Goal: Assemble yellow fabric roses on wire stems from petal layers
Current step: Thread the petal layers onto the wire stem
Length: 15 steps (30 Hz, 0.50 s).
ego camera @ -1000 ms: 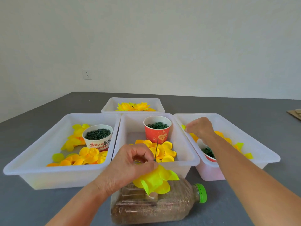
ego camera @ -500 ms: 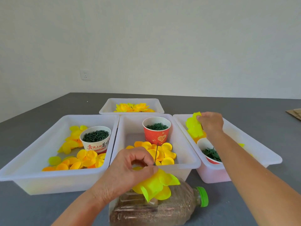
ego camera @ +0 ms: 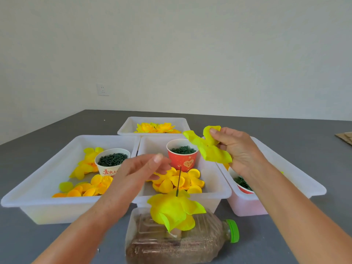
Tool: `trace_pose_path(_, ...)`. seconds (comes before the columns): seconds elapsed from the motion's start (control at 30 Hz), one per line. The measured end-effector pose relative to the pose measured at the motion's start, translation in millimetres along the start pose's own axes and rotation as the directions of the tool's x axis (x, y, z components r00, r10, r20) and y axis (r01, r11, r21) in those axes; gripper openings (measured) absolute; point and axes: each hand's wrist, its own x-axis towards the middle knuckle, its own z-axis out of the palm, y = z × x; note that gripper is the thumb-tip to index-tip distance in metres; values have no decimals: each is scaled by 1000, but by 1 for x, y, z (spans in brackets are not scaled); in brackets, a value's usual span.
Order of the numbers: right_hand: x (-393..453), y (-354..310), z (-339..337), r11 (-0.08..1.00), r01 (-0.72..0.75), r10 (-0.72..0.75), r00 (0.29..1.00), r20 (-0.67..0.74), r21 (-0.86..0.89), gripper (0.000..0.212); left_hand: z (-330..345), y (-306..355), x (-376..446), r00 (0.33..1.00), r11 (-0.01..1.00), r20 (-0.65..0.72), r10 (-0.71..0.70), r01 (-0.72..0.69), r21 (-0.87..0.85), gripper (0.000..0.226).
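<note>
Petal layer (ego camera: 208, 150), pinched in my right hand (ego camera: 236, 149), must centre over wire stem (ego camera: 178, 181) at seven o'clock; left hand (ego camera: 139, 172) loose, empty.

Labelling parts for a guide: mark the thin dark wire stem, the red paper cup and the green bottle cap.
Thin dark wire stem (ego camera: 179, 181), head view, mid-shaft.
Red paper cup (ego camera: 183, 162), head view, front wall.
Green bottle cap (ego camera: 233, 231), head view, ribbed side.
</note>
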Motion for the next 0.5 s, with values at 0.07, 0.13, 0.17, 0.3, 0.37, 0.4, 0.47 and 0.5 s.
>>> trace_pose_path(0.07, -8, -2, 16, 1000, -14, 13, 997, 73, 13, 7, 1, 10, 11, 990, 998, -138, -41, 33, -61, 42)
trace_pose_path(0.13, -15, -2, 30, 1000, -5, 5, 994, 107, -3, 5, 3, 20, 21, 982, 982, -125, -143, 124, -144, 54)
trace_pose_path(0.17, -18, -1, 36, 1000, -1, 3, 994, 112, -13, 4, 4, 23, 24, 975, 968, -98, -198, 179, -174, 58)
trace_pose_path(0.3, -27, 4, 51, 997, 5, 5, 992, 129, -75, 2, 8, 23, 26, 954, 937, -27, -297, 286, -203, 43)
trace_pose_path(0.37, -30, 4, 53, 997, 7, 4, 989, 149, -74, 12, 8, 19, 25, 948, 916, -26, -317, 299, -268, 40)
trace_pose_path(0.4, -31, 4, 52, 997, 13, -2, 989, 149, -77, 20, 7, 17, 25, 943, 901, -31, -331, 306, -309, 38)
trace_pose_path(0.47, -33, 4, 46, 988, 80, -59, 986, 155, -132, 23, 6, 16, 26, 936, 869, -42, -350, 308, -387, 33)
trace_pose_path(0.5, -35, 4, 42, 972, 152, -120, 977, 175, -178, 17, 4, 16, 26, 935, 857, -42, -351, 303, -417, 31)
